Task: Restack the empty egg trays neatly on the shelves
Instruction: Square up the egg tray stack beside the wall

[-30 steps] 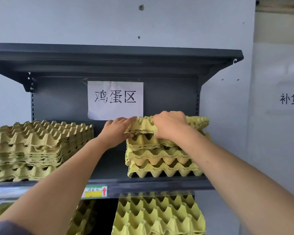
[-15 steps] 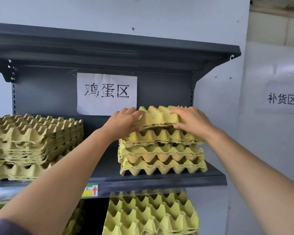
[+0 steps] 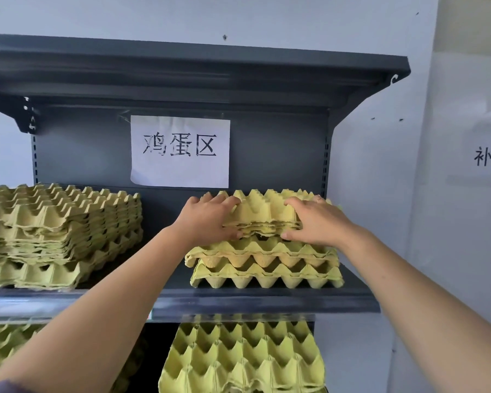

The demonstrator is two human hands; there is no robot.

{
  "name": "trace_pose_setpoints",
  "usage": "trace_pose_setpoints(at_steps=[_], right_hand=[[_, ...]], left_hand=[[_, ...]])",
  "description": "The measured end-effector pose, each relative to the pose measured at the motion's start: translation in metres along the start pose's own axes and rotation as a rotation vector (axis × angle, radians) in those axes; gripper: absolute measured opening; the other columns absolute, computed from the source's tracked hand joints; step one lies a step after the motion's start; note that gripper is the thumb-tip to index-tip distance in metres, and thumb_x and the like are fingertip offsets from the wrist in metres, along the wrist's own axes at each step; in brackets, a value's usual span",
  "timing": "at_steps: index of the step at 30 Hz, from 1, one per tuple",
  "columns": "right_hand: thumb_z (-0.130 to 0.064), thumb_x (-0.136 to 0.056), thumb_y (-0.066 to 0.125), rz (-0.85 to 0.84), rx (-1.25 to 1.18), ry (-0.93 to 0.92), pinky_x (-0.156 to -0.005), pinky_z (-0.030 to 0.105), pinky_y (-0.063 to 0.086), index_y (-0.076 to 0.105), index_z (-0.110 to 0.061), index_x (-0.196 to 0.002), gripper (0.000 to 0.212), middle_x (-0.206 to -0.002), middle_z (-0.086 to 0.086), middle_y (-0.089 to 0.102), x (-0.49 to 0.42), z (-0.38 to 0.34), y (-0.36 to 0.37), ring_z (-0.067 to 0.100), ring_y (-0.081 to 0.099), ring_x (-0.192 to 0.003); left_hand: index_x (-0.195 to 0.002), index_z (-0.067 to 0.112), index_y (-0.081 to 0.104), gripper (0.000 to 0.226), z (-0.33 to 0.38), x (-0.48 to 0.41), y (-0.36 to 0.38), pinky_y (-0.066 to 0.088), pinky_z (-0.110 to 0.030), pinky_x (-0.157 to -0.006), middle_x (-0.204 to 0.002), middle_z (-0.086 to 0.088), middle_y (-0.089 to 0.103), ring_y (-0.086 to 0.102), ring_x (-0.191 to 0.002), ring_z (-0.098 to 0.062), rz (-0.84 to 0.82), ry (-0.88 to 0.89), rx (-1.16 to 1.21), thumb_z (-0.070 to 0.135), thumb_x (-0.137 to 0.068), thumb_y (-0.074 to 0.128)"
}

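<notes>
Left hand and right hand gripping top yellow-green moulded pulp egg trays, right stack, dark grey metal shelf

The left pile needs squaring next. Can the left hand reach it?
Probably yes, once freed: the left hand grips the top yellow-green pulp egg trays, and only bare dark shelf separates it from the tall left stack of pulp trays.

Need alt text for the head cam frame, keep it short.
The left hand and right hand grip the top egg trays of a small stack on a dark shelf, one at each end. A taller stack sits to the left; a paper sign hangs behind.
</notes>
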State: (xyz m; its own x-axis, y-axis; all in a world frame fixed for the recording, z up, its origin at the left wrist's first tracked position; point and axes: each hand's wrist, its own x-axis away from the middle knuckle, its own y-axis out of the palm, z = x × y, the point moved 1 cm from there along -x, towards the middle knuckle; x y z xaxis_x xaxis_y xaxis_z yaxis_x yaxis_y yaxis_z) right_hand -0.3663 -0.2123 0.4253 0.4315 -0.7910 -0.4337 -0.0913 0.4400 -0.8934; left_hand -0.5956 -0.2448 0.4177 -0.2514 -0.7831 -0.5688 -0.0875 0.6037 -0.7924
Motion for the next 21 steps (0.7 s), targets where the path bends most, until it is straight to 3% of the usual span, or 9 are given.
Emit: trace_pose_setpoints(at_steps=[2, 4, 6, 9, 11, 16, 21], right_hand=[[-0.061, -0.08, 0.06, 0.0, 0.06, -0.012, -0.111, 0.05, 0.029, 0.015, -0.028, -0.15, 0.089, -0.146, 0.002, 0.042, 0.0, 0.0, -0.001, 0.029, 0.025, -0.14], [-0.056, -0.08, 0.064, -0.007, 0.123, -0.034, -0.116, 0.052, 0.018, 0.004, -0.03, -0.152, 0.098, -0.153, 0.004, 0.031, 0.001, 0.005, -0.004, 0.028, 0.023, -0.142], [-0.049, -0.081, 0.067, -0.013, 0.12, -0.05, -0.113, 0.05, 0.027, 0.002, -0.03, -0.152, 0.099, -0.148, 0.006, 0.039, 0.002, 0.009, -0.004, 0.029, 0.027, -0.14], [-0.043, -0.081, 0.07, 0.04, 0.082, -0.075, -0.092, 0.042, 0.046, 0.019, -0.026, -0.146, 0.086, -0.117, 0.003, 0.06, 0.004, 0.01, -0.002, 0.027, 0.038, -0.128], [-0.042, -0.081, 0.071, 0.086, 0.071, -0.071, -0.085, 0.039, 0.048, 0.024, -0.025, -0.143, 0.08, -0.108, 0.002, 0.061, 0.005, 0.007, -0.002, 0.026, 0.039, -0.126], [-0.044, -0.08, 0.071, 0.242, 0.077, -0.077, -0.082, 0.037, 0.045, 0.029, -0.025, -0.139, 0.075, -0.11, -0.001, 0.062, 0.011, 0.001, -0.008, 0.023, 0.042, -0.12], [-0.045, -0.079, 0.071, 0.284, 0.079, -0.095, -0.096, 0.043, 0.039, 0.029, -0.025, -0.141, 0.077, -0.121, 0.0, 0.062, 0.015, -0.004, -0.023, 0.025, 0.04, -0.126]], left_hand=[[-0.144, 0.029, 0.019, 0.076, 0.003, 0.001, 0.001, 0.028, -0.042, -0.102, -0.139, 0.003, 0.039, 0.038, -0.127, -0.023, 0.033, -0.01, -0.068, 0.065, -0.083, 0.047], [-0.147, 0.032, 0.009, 0.081, 0.006, 0.001, 0.002, 0.025, -0.043, -0.105, -0.143, 0.003, 0.034, 0.033, -0.13, -0.023, 0.053, -0.004, -0.087, 0.064, -0.083, 0.048], [-0.148, 0.033, 0.004, 0.084, 0.01, 0.0, 0.003, 0.027, -0.041, -0.104, -0.143, 0.003, 0.035, 0.034, -0.13, -0.023, 0.063, 0.02, -0.098, 0.061, -0.084, 0.051], [-0.148, 0.031, 0.009, 0.082, 0.015, -0.004, 0.004, 0.033, -0.038, -0.099, -0.136, 0.002, 0.047, 0.04, -0.125, -0.024, 0.055, 0.03, -0.1, 0.053, -0.084, 0.057], [-0.147, 0.029, 0.012, 0.079, 0.014, -0.005, 0.001, 0.034, -0.037, -0.099, -0.133, 0.002, 0.049, 0.04, -0.124, -0.023, 0.059, 0.03, -0.066, 0.049, -0.085, 0.058], [-0.149, 0.027, 0.01, 0.082, 0.011, 0.001, -0.009, 0.031, -0.039, -0.1, -0.134, 0.0, 0.047, 0.037, -0.126, -0.023, 0.111, 0.009, -0.096, 0.048, -0.086, 0.057], [-0.148, 0.029, 0.016, 0.086, 0.007, 0.008, -0.024, 0.03, -0.036, -0.096, -0.128, 0.0, 0.05, 0.04, -0.118, -0.023, 0.18, 0.001, -0.043, 0.049, -0.078, 0.061]])
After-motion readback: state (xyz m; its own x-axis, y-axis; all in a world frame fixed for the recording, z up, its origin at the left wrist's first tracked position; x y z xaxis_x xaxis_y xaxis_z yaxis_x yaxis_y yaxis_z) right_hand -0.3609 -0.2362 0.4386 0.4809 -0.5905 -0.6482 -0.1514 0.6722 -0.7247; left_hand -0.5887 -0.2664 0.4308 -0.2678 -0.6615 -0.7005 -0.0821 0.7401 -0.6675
